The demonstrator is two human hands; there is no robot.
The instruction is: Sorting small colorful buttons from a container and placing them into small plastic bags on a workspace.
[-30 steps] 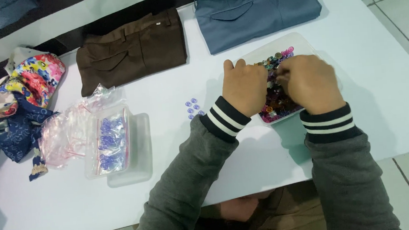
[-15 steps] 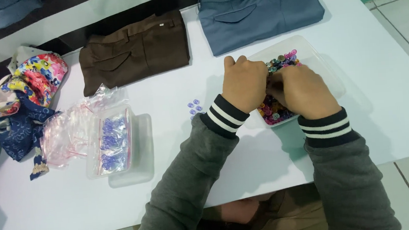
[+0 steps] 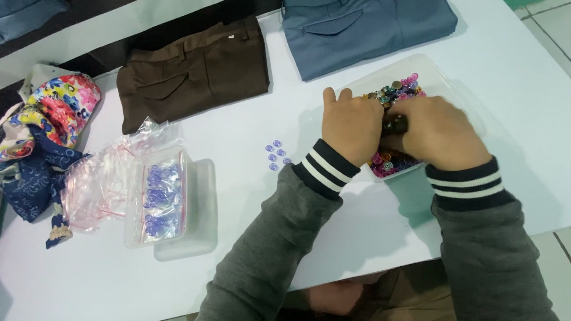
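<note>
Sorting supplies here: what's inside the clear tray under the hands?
The clear tray holds mixed coloured buttons, pink ones near its front. The left hand and right hand cover the middle.

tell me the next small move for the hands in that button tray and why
Probably part the hands a little: the left hand and right hand both cover the clear tray of mixed buttons, hiding most. A few purple buttons lie loose on the table beside it.

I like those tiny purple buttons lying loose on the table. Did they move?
No. The loose purple buttons lie in the same spot, between the clear box and the button tray.
</note>
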